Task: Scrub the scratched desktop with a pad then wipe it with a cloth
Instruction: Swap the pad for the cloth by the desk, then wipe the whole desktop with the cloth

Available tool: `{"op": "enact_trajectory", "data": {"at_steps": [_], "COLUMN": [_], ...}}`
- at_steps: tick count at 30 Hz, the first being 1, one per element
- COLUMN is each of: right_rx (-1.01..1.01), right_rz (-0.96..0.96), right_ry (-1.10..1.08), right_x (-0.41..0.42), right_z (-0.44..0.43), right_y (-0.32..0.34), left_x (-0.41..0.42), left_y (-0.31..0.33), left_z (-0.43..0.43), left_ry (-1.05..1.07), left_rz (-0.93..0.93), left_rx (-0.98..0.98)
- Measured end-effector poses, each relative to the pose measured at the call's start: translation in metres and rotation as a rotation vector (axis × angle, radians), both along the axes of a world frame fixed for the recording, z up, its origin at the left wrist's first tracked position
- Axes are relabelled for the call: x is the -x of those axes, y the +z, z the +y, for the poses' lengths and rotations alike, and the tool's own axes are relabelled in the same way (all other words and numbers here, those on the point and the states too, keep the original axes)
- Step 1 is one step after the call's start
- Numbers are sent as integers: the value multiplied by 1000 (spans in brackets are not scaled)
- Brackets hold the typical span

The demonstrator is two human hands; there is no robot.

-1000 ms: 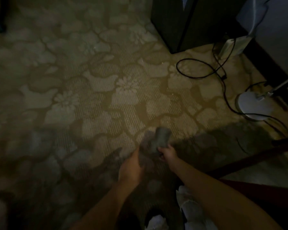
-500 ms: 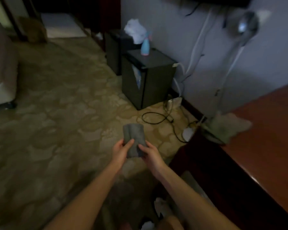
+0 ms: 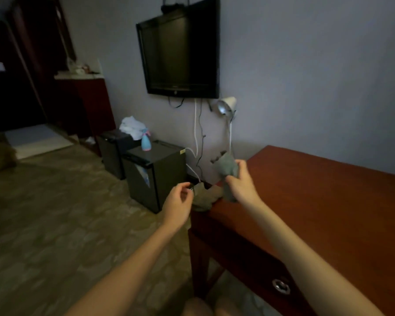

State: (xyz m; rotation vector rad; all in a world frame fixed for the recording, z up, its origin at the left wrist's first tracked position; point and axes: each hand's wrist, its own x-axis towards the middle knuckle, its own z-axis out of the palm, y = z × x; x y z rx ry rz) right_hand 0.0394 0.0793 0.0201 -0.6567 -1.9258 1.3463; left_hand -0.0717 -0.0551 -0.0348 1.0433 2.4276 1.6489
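Over the desk corner, right hand gripping grey pad, left hand loose, empty

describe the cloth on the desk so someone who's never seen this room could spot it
Find the reddish-brown desk on the right. At its far-left corner, beside the black mini fridge, the cloth lies crumpled. Unlike the grey pad gripped in the right hand just above, it is olive-toned and rests on the wood.
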Motion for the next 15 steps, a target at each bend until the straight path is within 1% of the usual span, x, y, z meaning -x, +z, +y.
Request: {"op": "enact_trajectory", "data": {"at_steps": [2,3,4,5,7,8,9,11,13,15], "right_rx": [-355,-461,-501,-490,-509,-571,-652,-795,-951,-1032], "right_rz": [-225,-329,-422,-529,-821,-927,-964,-962,-926,-889], "right_ry": [-236,-275,-245,-153,134,231,261,215,187,241], "right_x": [-24,-34,-43,-50,-61,-65,-67,-66,-62,-57], "right_z": [36,51,63,69,68,67,67,72,82,90], "right_y": [4,-2,-11,-22,-47,-56,-61,-61,-59,-59], "left_x": [0,-1,-2,-2,-1,1,3,9,16,23], "left_y": [0,-2,-5,-9,-15,-16,-16,-15,-13,-14], "left_z": [10,14,18,23,32,37,42,54,68,78], "left_ry": [-68,-116,-163,-202,-256,-279,-300,-331,-332,-343], "left_rz": [148,182,208,234,300,354,417,517,585,646], "left_rx": [276,353,403,441,492,513,540,605,668,713]}}
